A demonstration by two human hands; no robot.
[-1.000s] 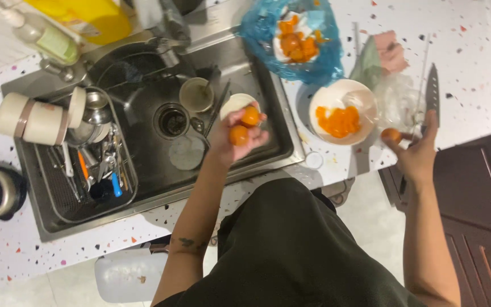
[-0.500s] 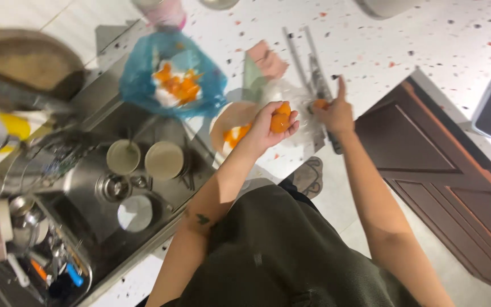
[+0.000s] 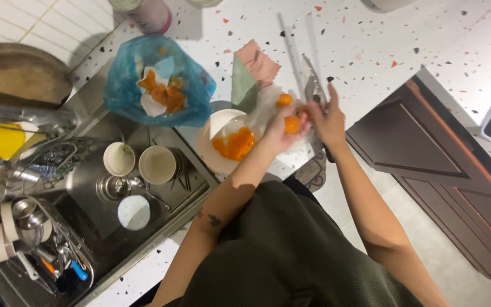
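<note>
My left hand (image 3: 279,129) holds a small round orange fruit (image 3: 292,124) over the speckled white counter. My right hand (image 3: 328,116) is right beside it, gripping a knife (image 3: 312,86) whose blade points away from me. Another orange piece (image 3: 284,100) lies just beyond my left hand on clear plastic. A white bowl (image 3: 214,149) with orange pieces (image 3: 234,144) stands to the left of my hands, at the sink's corner.
A blue plastic bag (image 3: 188,96) with orange scraps and paper lies by the sink. The steel sink (image 3: 160,207) holds cups, a lid and a rack of utensils. A pink and green cloth (image 3: 254,68) is behind the bowl. A dark wooden cabinet (image 3: 444,170) stands at right.
The view has swung right, from the sink to the counter. My left hand carried the orange fruit from over the sink to beside my right hand and the knife.
</note>
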